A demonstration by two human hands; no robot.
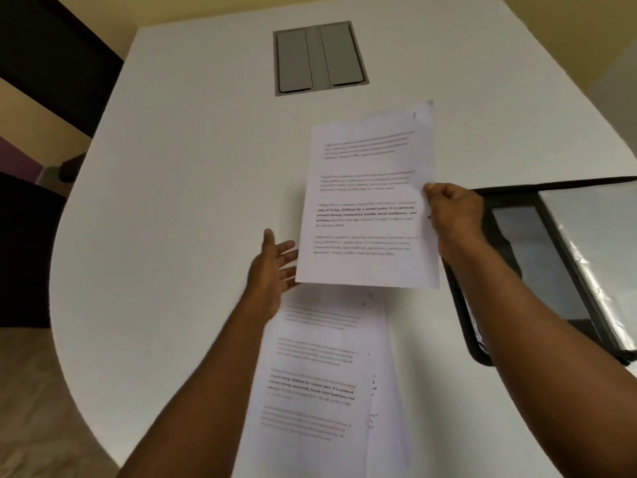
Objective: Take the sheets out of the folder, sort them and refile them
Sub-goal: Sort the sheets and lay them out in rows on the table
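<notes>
The white table (pixel 172 201) fills the view, its grey hatch (pixel 320 58) closed up at 12 o'clock. Over at 3 o'clock lies the black folder (pixel 558 267), open flat, its clear plastic sleeves glinting and looking empty from here. Down at 6 o'clock, a loose stack (pixel 320 384) of printed sheets rests on the table, edges fanned and uneven; how many, I cannot tell.

Now the action, dead centre: a held sheet (pixel 368 205), possibly 2 or more together judging by the staggered top edge, is up off the table. The right hand (pixel 455 215) pinches its right edge, thumb on the front face, fingers behind. The left hand (pixel 272 270) is spread wide, fingers straight, reaching under the lower left edge at 9 o'clock; whether it touches the paper is unclear.

Sorting looks to be under way, refiling not yet begun.

This paper is light, thin and floppy, so a 1-edge pinch lets it sag and curl. Support from both side edges should keep it flat, and the slick sheets may slide apart if squeezed loosely.
</notes>
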